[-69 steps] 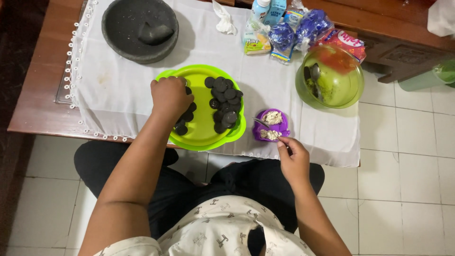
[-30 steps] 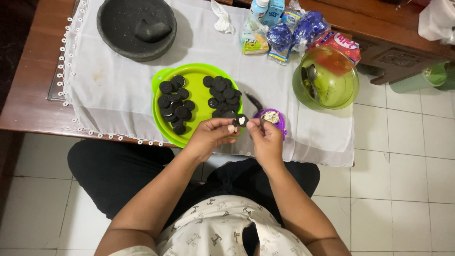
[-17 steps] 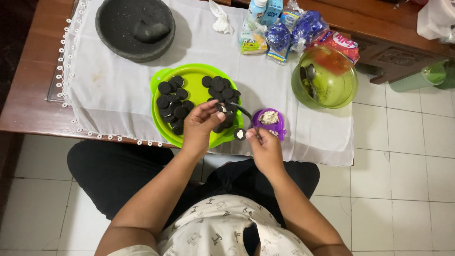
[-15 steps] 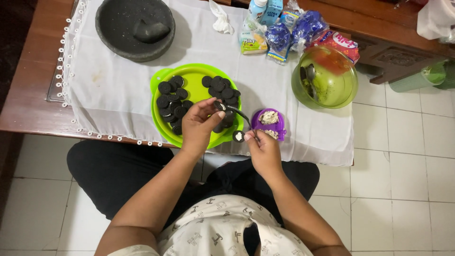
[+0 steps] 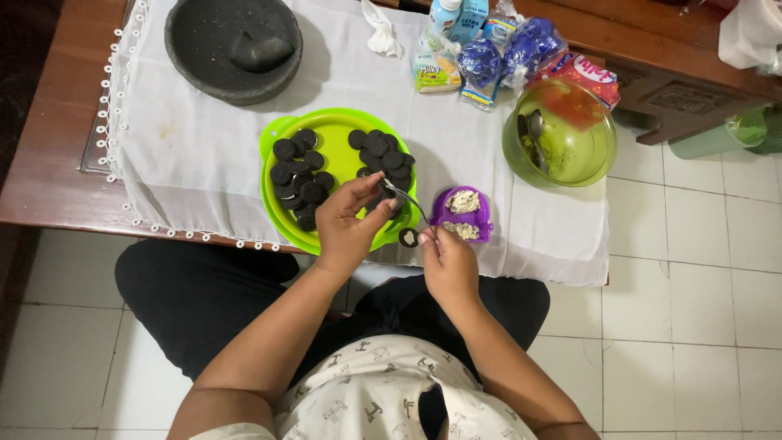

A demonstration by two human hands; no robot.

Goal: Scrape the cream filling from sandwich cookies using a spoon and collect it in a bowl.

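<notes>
The person sits at the edge of the table (image 5: pixel 57 187), both hands raised just in front of the green plate (image 5: pixel 338 138). The right hand (image 5: pixel 448 265) pinches a single dark round cookie half (image 5: pixel 409 237) between fingertips; it looks black at the rim with a paler patch in the middle, and it is held over the table's near edge, just left of the small purple dish (image 5: pixel 462 214). The left hand (image 5: pixel 349 224) is closed on a thin metal utensil (image 5: pixel 406 198), its handle in the fingers and its far end slanting down to the cookie half; whether the tip touches the cookie I cannot tell.

The purple dish holds two lumps of whitish cream. On the green plate lie two heaps of black cookie rounds, one to the left and one to the right, flat and overlapping. Further back on the white cloth (image 5: pixel 195 155) sits a dark stone mortar (image 5: pixel 234 47) with its pestle inside. To the right stands a clear green bowl (image 5: pixel 559 134) with a spoon in it, and behind it a cluster of snack packets (image 5: pixel 505 53).
</notes>
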